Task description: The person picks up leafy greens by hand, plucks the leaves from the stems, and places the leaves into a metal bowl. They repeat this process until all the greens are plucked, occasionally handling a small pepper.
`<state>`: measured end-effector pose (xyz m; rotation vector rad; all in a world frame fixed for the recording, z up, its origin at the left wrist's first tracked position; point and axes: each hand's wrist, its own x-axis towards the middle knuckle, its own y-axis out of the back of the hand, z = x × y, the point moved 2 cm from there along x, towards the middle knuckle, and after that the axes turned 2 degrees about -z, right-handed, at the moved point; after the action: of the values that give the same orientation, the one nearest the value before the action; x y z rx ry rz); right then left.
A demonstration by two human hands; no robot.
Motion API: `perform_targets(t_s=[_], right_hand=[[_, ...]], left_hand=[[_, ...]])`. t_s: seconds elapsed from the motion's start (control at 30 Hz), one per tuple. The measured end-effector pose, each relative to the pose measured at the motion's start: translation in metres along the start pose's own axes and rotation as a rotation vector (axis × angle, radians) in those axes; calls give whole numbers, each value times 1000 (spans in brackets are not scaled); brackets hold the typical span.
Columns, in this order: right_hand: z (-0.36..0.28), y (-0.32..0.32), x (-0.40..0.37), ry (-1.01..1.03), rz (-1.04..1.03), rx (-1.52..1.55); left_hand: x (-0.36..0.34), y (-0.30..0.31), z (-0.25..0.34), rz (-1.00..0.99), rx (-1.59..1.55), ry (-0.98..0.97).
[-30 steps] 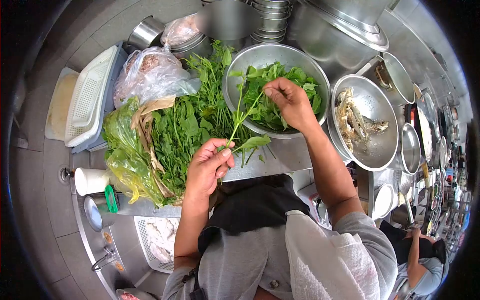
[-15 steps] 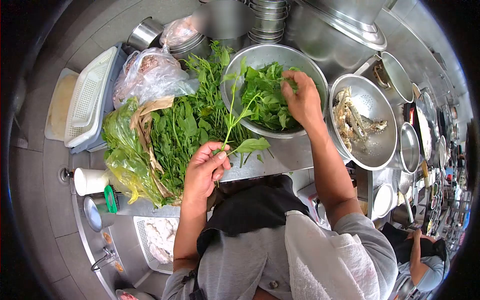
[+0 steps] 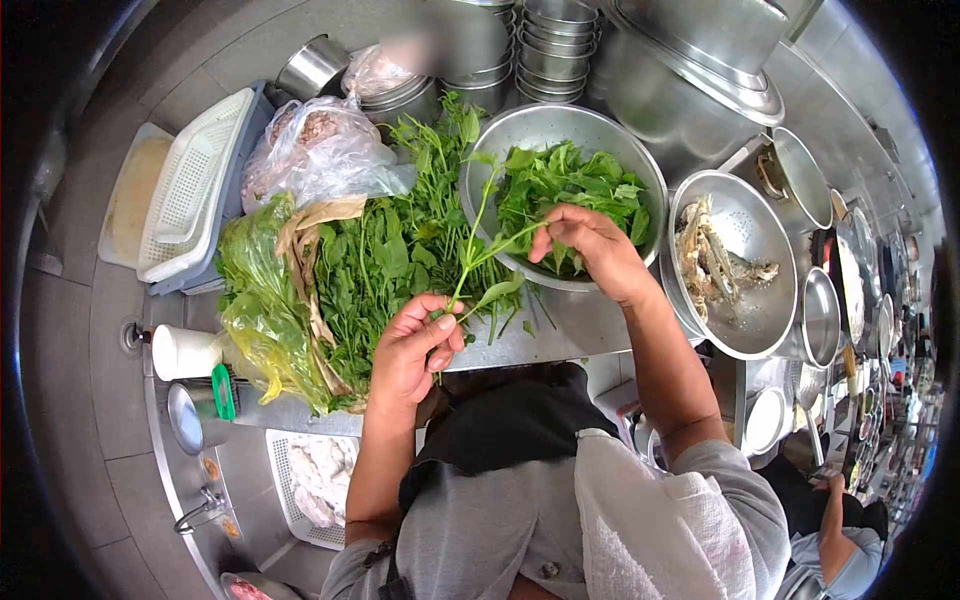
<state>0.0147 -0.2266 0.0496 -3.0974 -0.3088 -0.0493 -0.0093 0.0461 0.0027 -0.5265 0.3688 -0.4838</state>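
Observation:
My left hand [image 3: 412, 345] pinches the lower end of a green leafy stem [image 3: 467, 265], which rises and forks toward the metal bowl. My right hand [image 3: 600, 255] is closed at the tip of the stem's right branch, thumb and fingers together, over the near rim of the bowl. Loose green leaves [image 3: 575, 190] fill much of that wide metal bowl [image 3: 478, 205]. Beside my left hand lies a large heap of leafy greens [image 3: 370, 265], partly in a yellow-green plastic bag [image 3: 255, 320].
Right of the bowl, a metal colander [image 3: 765, 215] holds fish pieces [image 3: 715, 260]. Stacked metal pots [image 3: 555, 50] and a big lidded pot [image 3: 660, 95] stand behind. A clear bag [image 3: 320, 160], white baskets [image 3: 195, 180] and a white cup [image 3: 185, 352] are at left. A person [image 3: 840, 530] is at lower right.
My right hand has come back from the leaves in the bowl toward me and closed on the stem's right branch. My left hand keeps holding the stem. The view has shifted slightly.

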Motion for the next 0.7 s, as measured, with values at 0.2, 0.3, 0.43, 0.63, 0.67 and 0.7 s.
perform_targets(t_s=[0.2, 0.3, 0.43, 0.63, 0.67, 0.7], right_hand=[[4, 46, 8, 181, 494, -1078], [-9, 46, 13, 402, 591, -1326], [-37, 17, 25, 651, 369, -1200], [-35, -7, 48, 811, 188, -1255], [-34, -8, 50, 794, 180, -1226], [-32, -7, 51, 775, 173, -1198]], left_hand=[[-6, -1, 0, 84, 231, -60], [-12, 1, 2, 154, 442, -80], [-13, -4, 2, 189, 591, -148], [-19, -11, 12, 177, 674, -159], [-20, -9, 12, 178, 669, -168], [-22, -8, 12, 180, 672, -160]])
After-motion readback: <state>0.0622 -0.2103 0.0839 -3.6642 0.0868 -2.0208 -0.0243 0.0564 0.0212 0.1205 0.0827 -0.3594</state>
